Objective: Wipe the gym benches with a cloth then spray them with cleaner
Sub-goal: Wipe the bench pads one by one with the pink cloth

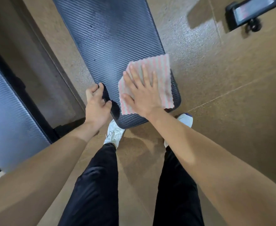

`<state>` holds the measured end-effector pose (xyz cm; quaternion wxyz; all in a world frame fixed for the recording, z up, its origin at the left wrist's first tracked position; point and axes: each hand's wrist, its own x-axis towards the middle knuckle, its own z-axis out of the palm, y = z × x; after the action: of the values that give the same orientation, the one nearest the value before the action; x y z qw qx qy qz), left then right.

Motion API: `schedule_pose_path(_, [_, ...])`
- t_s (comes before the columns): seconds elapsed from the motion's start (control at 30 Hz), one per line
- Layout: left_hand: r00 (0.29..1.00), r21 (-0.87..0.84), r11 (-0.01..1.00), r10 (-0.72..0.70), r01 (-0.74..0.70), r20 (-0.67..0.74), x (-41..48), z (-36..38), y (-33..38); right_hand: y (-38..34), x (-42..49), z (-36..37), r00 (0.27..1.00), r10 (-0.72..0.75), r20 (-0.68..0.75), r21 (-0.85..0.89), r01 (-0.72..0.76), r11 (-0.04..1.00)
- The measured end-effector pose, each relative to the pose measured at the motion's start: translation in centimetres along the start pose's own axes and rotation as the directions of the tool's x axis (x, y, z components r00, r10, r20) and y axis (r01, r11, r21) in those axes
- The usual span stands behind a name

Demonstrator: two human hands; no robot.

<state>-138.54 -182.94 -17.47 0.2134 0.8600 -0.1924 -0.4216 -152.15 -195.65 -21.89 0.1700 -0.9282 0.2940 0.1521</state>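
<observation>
A long black gym bench (111, 43) with a woven carbon pattern runs from the top of the view down to my feet. A pink and grey striped cloth (156, 70) lies flat on its near right corner. My right hand (142, 93) presses on the cloth with fingers spread straight. My left hand (98, 103) grips the bench's near left edge, fingers curled round the pad's rim. No spray bottle is in view.
A second bench pad (8, 111) with a black frame lies at the left. A black piece of gym equipment (246, 13) sits at the top right. Brown speckled floor (223, 95) surrounds the bench. My legs and white shoes stand at the bench's near end.
</observation>
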Motion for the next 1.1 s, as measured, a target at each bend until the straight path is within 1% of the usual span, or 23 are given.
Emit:
schedule_pose_path(0.03, [1.0,-0.026,0.999,-0.021,0.021,-0.014,-0.1,0.1,0.3,-0.8,0.8,-0.1,0.994,-0.105,-0.001,-0.024,0.105,0.994])
schedule_pose_path(0.1, [0.999,-0.091,0.996,-0.021,0.018,-0.037,-0.3,-0.1,0.6,-1.8,2.7,-0.3,0.959,-0.283,0.008,-0.048,0.283,0.958])
schedule_pose_path(0.17, [0.998,-0.148,0.989,0.0,-0.008,-0.057,-0.9,0.3,0.9,-1.3,4.6,-0.9,0.915,-0.4,0.044,-0.086,0.403,0.911])
schedule_pose_path(0.27, [0.987,-0.303,0.945,-0.15,0.125,-0.059,-1.8,1.2,2.1,0.7,6.6,-1.5,0.844,-0.53,0.084,-0.169,0.537,0.827])
schedule_pose_path(0.3, [0.981,-0.321,0.933,-0.187,0.163,-0.046,-2.0,1.6,2.7,1.7,7.1,-1.7,0.836,-0.543,0.081,-0.185,0.548,0.816])
schedule_pose_path(0.33, [0.979,-0.31,0.933,-0.2,0.18,-0.033,-1.9,2.1,2.7,2.8,7.7,-2.2,0.844,-0.533,0.065,-0.195,0.534,0.822])
schedule_pose_path(0.4, [0.977,-0.274,0.94,-0.213,0.205,0.003,-0.8,3.1,1.0,5.5,8.8,-3.3,0.893,-0.449,0.019,-0.188,0.444,0.876])
schedule_pose_path(0.43, [0.97,-0.276,0.931,-0.241,0.237,0.017,-0.2,3.5,-0.2,6.8,9.4,-3.9,0.916,-0.4,-0.001,-0.174,0.394,0.902])
schedule_pose_path(0.5, [0.955,-0.269,0.918,-0.296,0.292,0.026,0.6,3.9,-1.7,8.9,10.6,-5.2,0.94,-0.34,-0.009,-0.139,0.336,0.932])
schedule_pose_path(0.57, [0.941,-0.23,0.914,-0.339,0.334,0.016,0.0,3.2,0.6,9.4,11.3,-5.7,0.953,-0.302,-0.004,-0.127,0.299,0.946])
schedule_pose_path(0.63, [0.926,-0.196,0.907,-0.377,0.372,0.013,-0.6,2.7,3.5,8.8,11.6,-5.7,0.973,-0.231,-0.008,-0.123,0.228,0.966])
schedule_pose_path(0.7, [0.92,-0.151,0.909,-0.392,0.388,0.006,-0.9,2.8,4.5,7.9,11.7,-5.5,0.98,-0.198,-0.018,-0.128,0.194,0.973])
schedule_pose_path(0.77, [0.928,-0.144,0.919,-0.372,0.366,-0.017,-1.0,3.1,4.0,6.8,12.3,-5.7,0.971,-0.238,0.007,-0.136,0.237,0.962])
schedule_pose_path(0.83, [0.934,-0.162,0.923,-0.357,0.349,-0.02,-1.0,3.2,3.5,5.2,13.3,-5.9,0.941,-0.335,0.043,-0.156,0.338,0.928])
schedule_pose_path(0.97, [0.942,-0.121,0.937,-0.333,0.327,-0.033,-1.3,3.1,3.2,-0.4,15.8,-5.6,0.837,-0.534,0.117,-0.237,0.546,0.804])
schedule_pose_path(1.03, [0.943,-0.114,0.939,-0.33,0.324,-0.044,-1.5,3.1,3.3,-2.8,17.2,-5.4,0.788,-0.601,0.135,-0.271,0.612,0.743])
schedule_pose_path(1.1, [0.934,-0.143,0.929,-0.352,0.342,-0.056,-1.5,3.1,3.3,-4.2,18.6,-5.8,0.731,-0.653,0.198,-0.293,0.679,0.673])
